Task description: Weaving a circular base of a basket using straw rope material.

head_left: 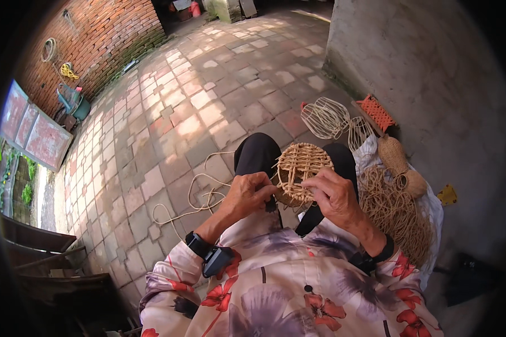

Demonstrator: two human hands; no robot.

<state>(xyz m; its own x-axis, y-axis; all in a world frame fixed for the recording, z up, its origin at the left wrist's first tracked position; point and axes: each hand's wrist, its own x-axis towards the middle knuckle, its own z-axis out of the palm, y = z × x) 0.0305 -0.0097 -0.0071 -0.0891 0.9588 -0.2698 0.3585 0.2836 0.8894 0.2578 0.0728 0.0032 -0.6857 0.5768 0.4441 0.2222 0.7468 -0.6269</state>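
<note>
A small round basket (302, 160) of woven tan cord rests on my lap between my knees, its open weave facing up. At its left edge, my left hand (247, 195) is closed, with thumb and fingertips pinched together against the weave. From the other side my right hand (336, 196) grips the basket's near right part, fingertips on the strands. Whether a loose strand lies between my fingertips is too small to tell. A long loose cord (195, 209) curls over the floor left of my knees.
Right of me, a heap of tan cord (396, 210) lies on a white sack (436, 216) beside a woven vase-shaped piece (393, 154). Beyond it are wire frames (325, 118) and an orange woven stool (376, 112), near a grey wall (427, 73). Dark furniture (73, 297) stands at lower left.
</note>
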